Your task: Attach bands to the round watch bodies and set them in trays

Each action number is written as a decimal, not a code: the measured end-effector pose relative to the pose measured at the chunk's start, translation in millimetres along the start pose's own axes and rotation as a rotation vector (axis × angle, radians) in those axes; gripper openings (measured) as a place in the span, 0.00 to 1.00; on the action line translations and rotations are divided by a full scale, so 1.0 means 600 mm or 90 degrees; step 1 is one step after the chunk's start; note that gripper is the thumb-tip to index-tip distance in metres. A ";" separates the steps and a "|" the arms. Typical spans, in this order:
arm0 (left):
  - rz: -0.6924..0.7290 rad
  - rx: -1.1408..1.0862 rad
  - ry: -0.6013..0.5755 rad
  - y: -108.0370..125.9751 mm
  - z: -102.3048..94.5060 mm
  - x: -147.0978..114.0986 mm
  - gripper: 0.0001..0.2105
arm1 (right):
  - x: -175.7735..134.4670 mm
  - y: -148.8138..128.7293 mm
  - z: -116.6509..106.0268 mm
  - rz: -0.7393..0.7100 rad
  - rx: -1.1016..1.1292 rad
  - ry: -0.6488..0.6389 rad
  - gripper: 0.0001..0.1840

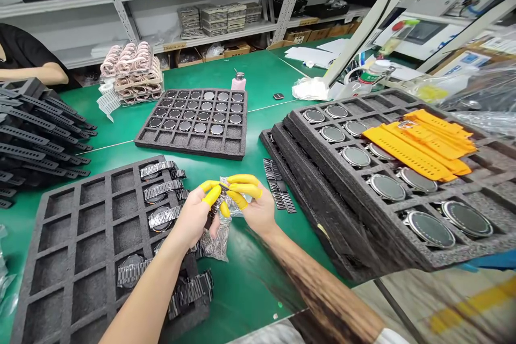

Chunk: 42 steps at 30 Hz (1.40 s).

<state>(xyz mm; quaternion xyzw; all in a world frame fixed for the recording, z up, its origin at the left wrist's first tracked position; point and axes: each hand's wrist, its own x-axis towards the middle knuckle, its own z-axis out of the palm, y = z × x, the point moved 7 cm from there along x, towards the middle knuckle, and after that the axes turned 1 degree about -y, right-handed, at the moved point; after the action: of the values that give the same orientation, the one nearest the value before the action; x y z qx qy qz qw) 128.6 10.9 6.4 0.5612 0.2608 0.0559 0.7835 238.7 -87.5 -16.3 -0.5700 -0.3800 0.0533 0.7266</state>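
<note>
Yellow finger covers are on the fingers of both my hands. My left hand [198, 209] is closed around a dark metal link watch band [216, 208]. My right hand [260, 208] pinches the band's upper end; whether a watch case is attached is hidden by the fingers. Under my hands lies a clear bag of small metal pins [216, 244]. To the left, a dark foam tray [76, 252] holds several watches with black metal bands [163, 217] along its right side. Loose black link band pieces [279, 185] lie right of my right hand.
Stacked foam trays [314, 199] with round watch heads and orange straps [423, 142] stand right. Another watch tray [191, 121] lies ahead, near a pink bottle [238, 81]. Black straps [36, 134] and pink strap packs [133, 72] are left. A co-worker's arm [34, 75] shows far left.
</note>
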 end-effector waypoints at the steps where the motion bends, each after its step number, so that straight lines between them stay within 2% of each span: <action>1: -0.012 0.005 -0.006 0.000 0.000 -0.001 0.24 | 0.005 0.010 0.005 0.057 0.062 -0.030 0.14; 4: -0.056 -0.003 -0.046 -0.002 0.003 -0.005 0.23 | 0.010 0.029 0.023 0.182 0.234 -0.142 0.27; 5: -0.073 -0.021 -0.064 -0.003 0.005 -0.006 0.22 | 0.010 0.029 0.027 0.189 0.256 -0.181 0.28; 7: -0.113 -0.058 -0.109 -0.008 0.012 -0.009 0.23 | 0.008 0.022 0.029 0.159 0.245 -0.246 0.25; 10: -0.116 -0.041 -0.171 -0.004 0.020 -0.017 0.25 | 0.006 0.008 0.023 0.118 0.232 -0.278 0.21; 12: -0.073 0.081 -0.152 0.012 0.009 -0.018 0.23 | 0.009 0.001 0.013 0.132 0.289 -0.237 0.21; 15: -0.011 0.426 -0.008 0.065 -0.033 0.000 0.21 | 0.019 -0.005 0.000 0.186 0.416 -0.159 0.21; 17: 0.026 0.682 0.092 0.118 -0.054 0.039 0.23 | 0.023 -0.002 -0.001 0.246 0.486 -0.141 0.22; 20: 0.055 1.009 0.150 0.174 -0.049 0.149 0.23 | 0.027 0.010 0.004 0.323 0.537 -0.127 0.26; 22: 0.058 1.074 0.163 0.187 -0.035 0.237 0.22 | 0.028 0.019 0.009 0.337 0.553 -0.108 0.26; 25: 0.040 1.132 0.177 0.185 -0.013 0.352 0.20 | 0.023 0.033 0.023 0.346 0.583 -0.095 0.27; 27: 0.011 1.157 0.186 0.179 -0.005 0.406 0.21 | 0.018 0.042 0.033 0.360 0.600 -0.095 0.27; 30: -0.033 1.172 0.198 0.170 0.000 0.451 0.24 | 0.008 0.049 0.046 0.388 0.614 -0.113 0.27; 33: -0.041 1.159 0.217 0.167 0.001 0.462 0.22 | 0.002 0.050 0.052 0.406 0.628 -0.117 0.26; 37: 0.022 1.094 0.250 0.186 -0.004 0.438 0.15 | 0.003 0.045 0.048 0.414 0.639 -0.097 0.27; 40: 0.065 0.998 0.260 0.211 -0.011 0.383 0.10 | 0.007 0.038 0.046 0.412 0.648 -0.094 0.28; 42: 0.081 0.920 0.238 0.217 -0.011 0.320 0.09 | 0.009 0.031 0.045 0.409 0.648 -0.095 0.29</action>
<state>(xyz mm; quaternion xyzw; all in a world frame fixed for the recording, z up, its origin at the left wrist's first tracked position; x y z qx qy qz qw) 316.9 136.7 56.9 0.9312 0.3285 0.0100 0.1576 232.8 -57.2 -28.4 -0.2318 -0.1655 0.4847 0.8270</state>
